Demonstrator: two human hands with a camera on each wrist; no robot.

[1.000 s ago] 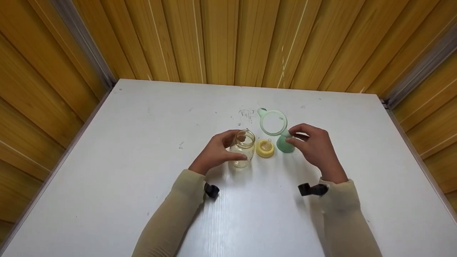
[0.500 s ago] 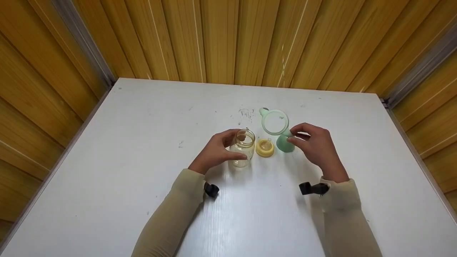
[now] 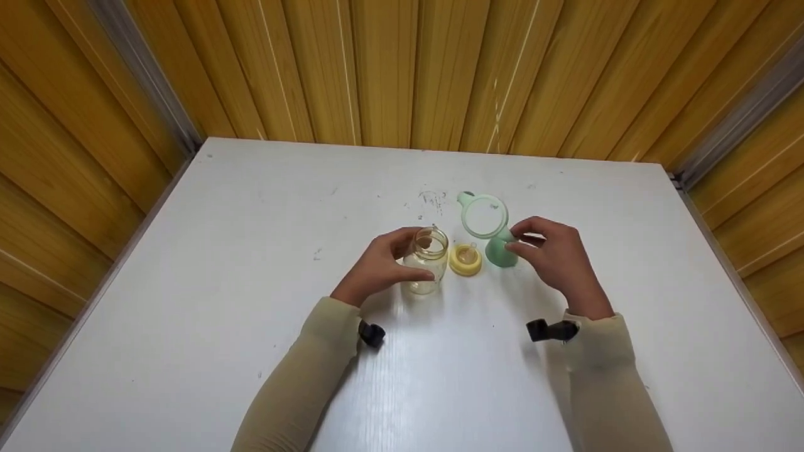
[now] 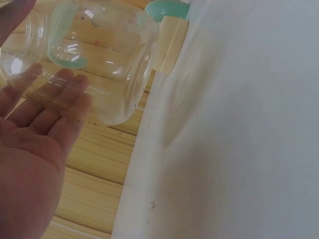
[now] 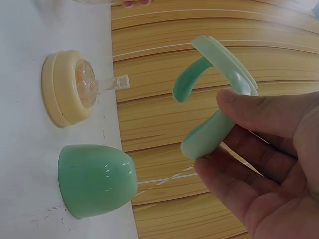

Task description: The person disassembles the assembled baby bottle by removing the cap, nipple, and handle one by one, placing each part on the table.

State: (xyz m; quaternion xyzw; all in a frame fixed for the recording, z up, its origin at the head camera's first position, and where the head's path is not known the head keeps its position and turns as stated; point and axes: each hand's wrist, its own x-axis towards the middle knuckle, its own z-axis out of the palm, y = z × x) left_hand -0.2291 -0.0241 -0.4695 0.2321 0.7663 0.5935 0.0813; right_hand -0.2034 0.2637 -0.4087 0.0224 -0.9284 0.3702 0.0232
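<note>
My left hand [image 3: 386, 267] holds a clear baby bottle [image 4: 109, 64] upright by its sides, its open threaded neck facing up, close over the table. In my right hand [image 3: 553, 257], thumb and fingers pinch one grip of a light green bottle handle ring [image 5: 224, 64], whose second grip points away to the far left. Between the hands a yellow collar with a clear nipple [image 3: 465, 260] stands on the table, nipple up. Just right of it, partly under the handle ring, sits a green dome-shaped cap [image 5: 97, 181], open side down.
The white table [image 3: 220, 263] bears scattered dark scuff marks. Yellow wood-patterned panels [image 3: 383, 75] rise along its back and sides. Black camera mounts [image 3: 553, 331] sit on both sleeved wrists.
The handle ring has shifted slightly right in the right hand over the second. The left hand and bottle stay almost still, and the collar and cap keep their places.
</note>
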